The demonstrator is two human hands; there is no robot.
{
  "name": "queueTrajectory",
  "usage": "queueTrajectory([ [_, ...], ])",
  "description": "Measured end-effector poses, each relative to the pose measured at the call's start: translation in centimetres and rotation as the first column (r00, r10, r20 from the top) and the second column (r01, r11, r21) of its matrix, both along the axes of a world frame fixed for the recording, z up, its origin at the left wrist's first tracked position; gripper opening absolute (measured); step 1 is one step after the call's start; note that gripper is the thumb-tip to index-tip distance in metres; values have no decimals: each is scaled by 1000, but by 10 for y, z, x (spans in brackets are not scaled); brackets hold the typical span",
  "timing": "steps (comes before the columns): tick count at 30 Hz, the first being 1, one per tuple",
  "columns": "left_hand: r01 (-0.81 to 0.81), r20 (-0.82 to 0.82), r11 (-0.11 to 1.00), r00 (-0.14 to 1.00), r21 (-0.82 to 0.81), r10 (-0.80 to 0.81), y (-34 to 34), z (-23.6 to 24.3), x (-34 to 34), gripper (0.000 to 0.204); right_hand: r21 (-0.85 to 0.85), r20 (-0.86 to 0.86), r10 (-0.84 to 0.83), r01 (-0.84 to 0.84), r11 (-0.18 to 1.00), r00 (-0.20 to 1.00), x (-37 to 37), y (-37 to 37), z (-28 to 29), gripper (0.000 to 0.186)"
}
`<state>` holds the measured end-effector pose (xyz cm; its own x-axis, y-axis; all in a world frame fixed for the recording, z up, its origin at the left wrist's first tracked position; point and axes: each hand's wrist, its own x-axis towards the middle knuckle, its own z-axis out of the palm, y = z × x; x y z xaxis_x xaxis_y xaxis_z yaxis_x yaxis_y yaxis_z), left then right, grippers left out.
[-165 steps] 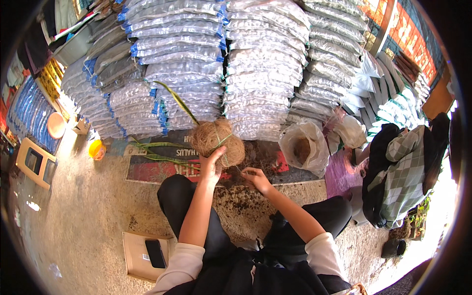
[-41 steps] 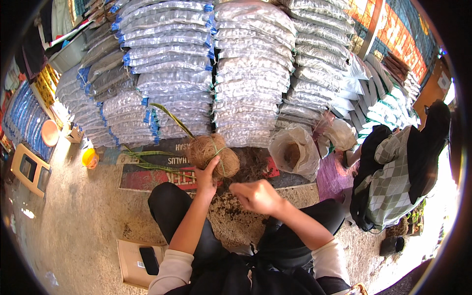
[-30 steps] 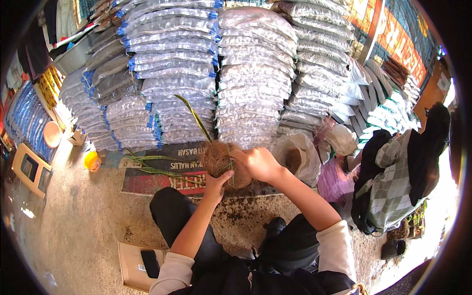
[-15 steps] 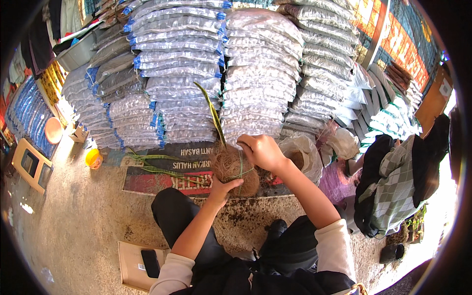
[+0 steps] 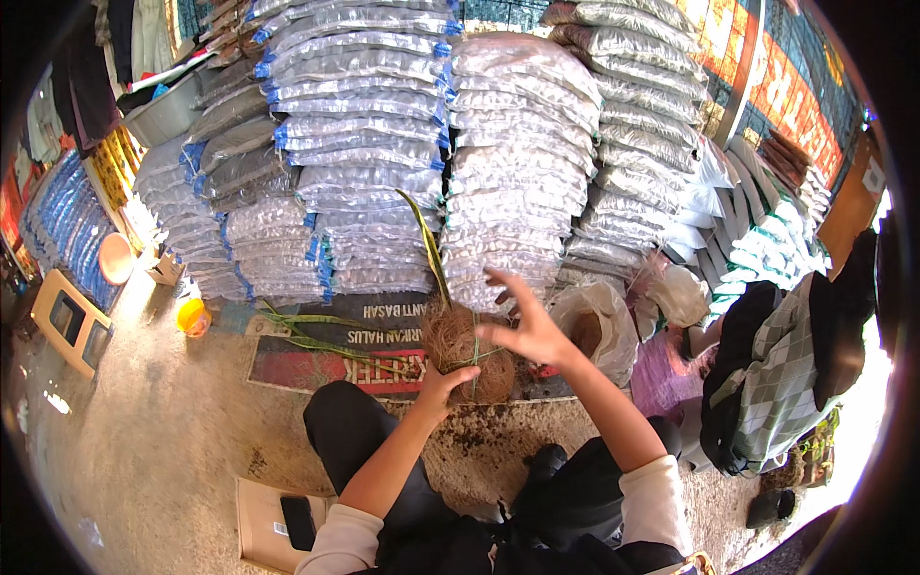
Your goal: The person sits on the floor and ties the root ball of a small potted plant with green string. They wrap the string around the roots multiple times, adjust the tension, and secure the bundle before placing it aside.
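Note:
A brown coconut-fibre ball point(image 5: 494, 377) sits in front of me, tied round with thin green string point(image 5: 477, 347). Out of its top stands one long snake plant leaf point(image 5: 429, 241), green with yellow edges, leaning left. My left hand point(image 5: 444, 385) grips the ball's near left side, thumb across its front. Just right of the ball, my right hand point(image 5: 530, 328) is raised with its fingers spread; I see nothing in it. Loose snake plant leaves point(image 5: 331, 347) lie left of the ball on a dark printed mat point(image 5: 287, 372).
Tall stacks of filled clear bags point(image 5: 369, 144) rise behind the mat. An opened white sack point(image 5: 613, 331) with brown material stands right. To the left are an orange cup point(image 5: 194, 318) and a beige stool point(image 5: 72, 321). A phone point(image 5: 298, 522) lies on cardboard point(image 5: 257, 527) near me.
My right hand has opened, its fingers moving from a closed pinch near the string to a spread pose beside the ball. My left hand keeps its grip. The whole view has shifted slightly.

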<state>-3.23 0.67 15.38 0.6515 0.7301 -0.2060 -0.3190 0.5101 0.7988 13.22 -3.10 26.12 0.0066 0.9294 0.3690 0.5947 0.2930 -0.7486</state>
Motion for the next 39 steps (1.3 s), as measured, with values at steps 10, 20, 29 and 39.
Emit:
queueTrajectory([
  [10, -43, 22, 999, 999, 28, 42, 6, -11, 4, 63, -342, -482, -69, -115, 933, 873, 3, 12, -79, 92],
  [20, 75, -288, 949, 957, 307, 18, 6, -55, 12, 74, -447, -790, -215, -299, 843, 575, 10, -5, -149, 82],
  [29, -375, -598, 887, 787, -269, 151, -20, -155, -15, 77, -849, -515, -779, -90, 520, 358, 14, -22, -301, 96],
  [39, -551, -731, 799, 644, -241, 224, -34, -233, -43, 38, -919, -281, -717, 36, 393, 638, -18, -32, -338, 115],
])
